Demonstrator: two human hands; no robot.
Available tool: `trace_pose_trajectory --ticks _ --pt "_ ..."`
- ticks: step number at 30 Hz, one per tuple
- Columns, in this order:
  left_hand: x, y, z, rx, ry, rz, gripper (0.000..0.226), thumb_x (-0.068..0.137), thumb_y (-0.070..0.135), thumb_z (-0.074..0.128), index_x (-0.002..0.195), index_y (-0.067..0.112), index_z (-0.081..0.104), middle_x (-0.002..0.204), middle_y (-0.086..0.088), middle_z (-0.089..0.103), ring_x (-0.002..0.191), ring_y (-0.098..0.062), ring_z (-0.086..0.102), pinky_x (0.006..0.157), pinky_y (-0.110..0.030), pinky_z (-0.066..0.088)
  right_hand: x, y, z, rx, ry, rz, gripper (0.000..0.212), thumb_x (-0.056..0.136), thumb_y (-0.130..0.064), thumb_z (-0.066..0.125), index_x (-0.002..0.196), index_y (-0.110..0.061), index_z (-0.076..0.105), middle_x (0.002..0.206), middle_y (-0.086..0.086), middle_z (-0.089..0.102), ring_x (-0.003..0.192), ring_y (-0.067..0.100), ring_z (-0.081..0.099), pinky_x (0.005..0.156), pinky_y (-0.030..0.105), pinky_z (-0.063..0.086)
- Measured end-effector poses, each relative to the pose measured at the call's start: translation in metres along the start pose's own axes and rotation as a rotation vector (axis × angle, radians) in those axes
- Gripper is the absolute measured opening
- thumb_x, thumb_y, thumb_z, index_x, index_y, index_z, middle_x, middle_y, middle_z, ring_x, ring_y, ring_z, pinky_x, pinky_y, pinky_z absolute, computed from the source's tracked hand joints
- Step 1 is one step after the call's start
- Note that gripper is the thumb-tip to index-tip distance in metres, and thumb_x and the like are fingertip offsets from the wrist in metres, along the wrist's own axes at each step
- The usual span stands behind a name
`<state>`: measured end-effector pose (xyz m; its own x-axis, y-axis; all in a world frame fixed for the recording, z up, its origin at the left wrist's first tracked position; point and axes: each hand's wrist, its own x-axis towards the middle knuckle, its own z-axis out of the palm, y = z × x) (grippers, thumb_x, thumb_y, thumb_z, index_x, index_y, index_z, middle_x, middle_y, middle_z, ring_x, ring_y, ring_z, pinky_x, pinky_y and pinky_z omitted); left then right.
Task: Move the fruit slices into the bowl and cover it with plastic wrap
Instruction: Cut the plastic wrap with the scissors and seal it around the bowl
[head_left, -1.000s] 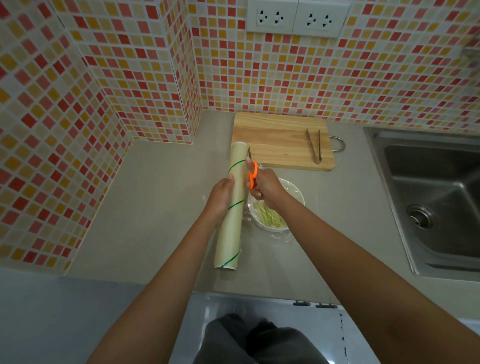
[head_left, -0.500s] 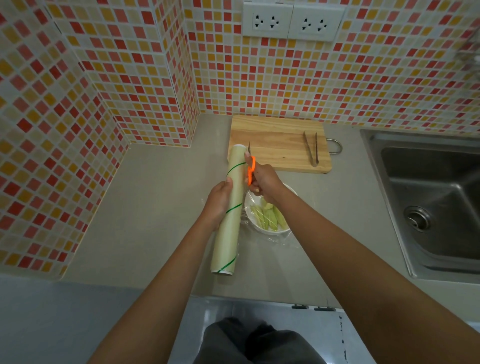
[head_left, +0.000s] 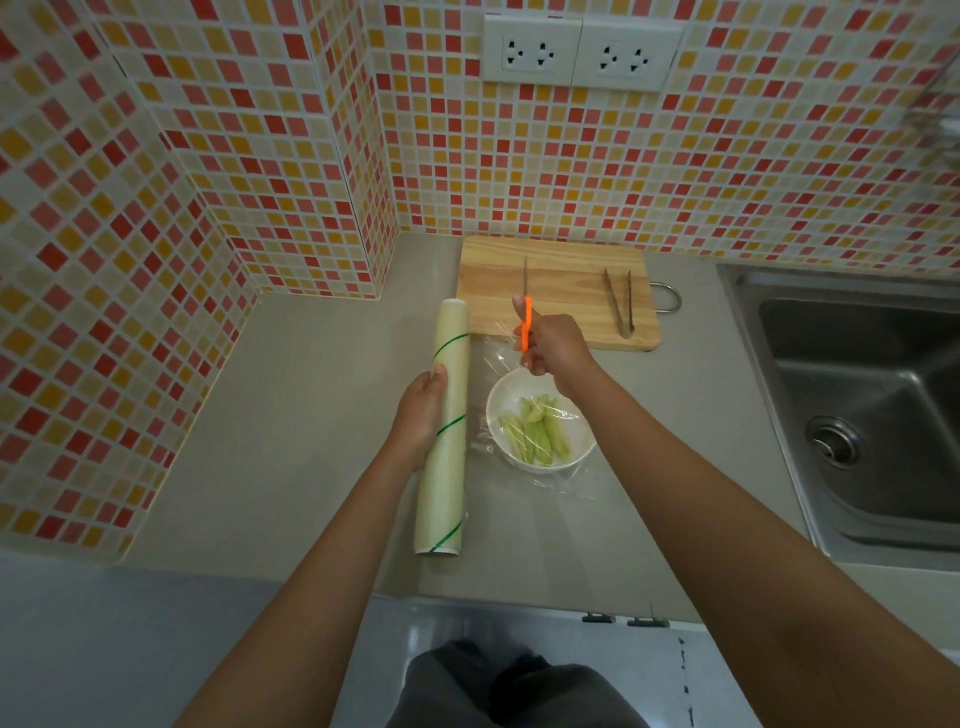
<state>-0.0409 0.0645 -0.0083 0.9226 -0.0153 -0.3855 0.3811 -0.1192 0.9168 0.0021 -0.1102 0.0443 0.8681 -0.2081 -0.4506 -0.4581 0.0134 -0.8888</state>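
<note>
Head view: the left hand (head_left: 423, 415) curls its fingers around the roll of plastic wrap (head_left: 444, 431), which lies lengthwise on the bench (head_left: 291, 415). The right hand (head_left: 556, 351) grips orange-handled scissors (head_left: 526, 317), blades pointing away over the cutting board (head_left: 558, 291). Between the two hands, just below the right, the white bowl (head_left: 540, 418) holds pale green fruit slices (head_left: 535, 428) under a loose sheet of wrap (head_left: 524, 415). Tongs (head_left: 619, 301) lie on the board.
</note>
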Motion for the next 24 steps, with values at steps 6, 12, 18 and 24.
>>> trace_pose_trajectory --ticks 6,12,18,24 --pt "0.010 -0.014 -0.010 0.225 0.093 0.035 0.046 0.099 0.043 0.036 0.108 0.005 0.059 0.101 -0.012 0.061 0.092 -0.027 0.058 0.078 -0.035 0.045 -0.010 0.025 -0.065 0.032 0.217 0.000 0.028 0.089 -0.035 0.060 0.070 -0.015 0.065 0.060 0.006 0.060 0.028 0.010 0.047 0.033 0.017 0.030" --pt "0.012 -0.029 -0.004 0.498 0.148 0.054 0.047 0.100 0.037 0.037 0.122 -0.002 0.050 0.119 -0.026 0.054 0.111 -0.039 0.051 0.086 -0.037 0.038 -0.032 0.097 -0.116 -0.615 0.473 0.009 0.049 0.090 -0.042 0.052 0.058 -0.006 0.058 0.062 0.015 0.060 0.069 0.034 0.062 0.058 0.029 0.041" --pt "0.005 -0.037 0.011 0.764 0.226 0.040 0.048 0.099 0.039 0.037 0.122 -0.002 0.043 0.121 -0.031 0.047 0.110 -0.046 0.050 0.089 -0.047 0.042 -0.045 0.137 -0.125 -0.948 0.528 0.069 0.043 0.093 -0.035 0.048 0.096 0.003 0.067 0.103 0.024 0.068 0.099 0.038 0.064 0.083 0.038 0.049" --pt "0.004 -0.035 0.019 0.913 0.343 0.005 0.050 0.099 0.040 0.038 0.128 -0.001 0.042 0.124 -0.026 0.047 0.119 -0.040 0.043 0.087 -0.049 0.042 -0.047 0.142 -0.128 -1.016 0.499 0.081 0.039 0.093 -0.033 0.044 0.095 0.001 0.064 0.100 0.020 0.067 0.093 0.036 0.064 0.076 0.035 0.048"
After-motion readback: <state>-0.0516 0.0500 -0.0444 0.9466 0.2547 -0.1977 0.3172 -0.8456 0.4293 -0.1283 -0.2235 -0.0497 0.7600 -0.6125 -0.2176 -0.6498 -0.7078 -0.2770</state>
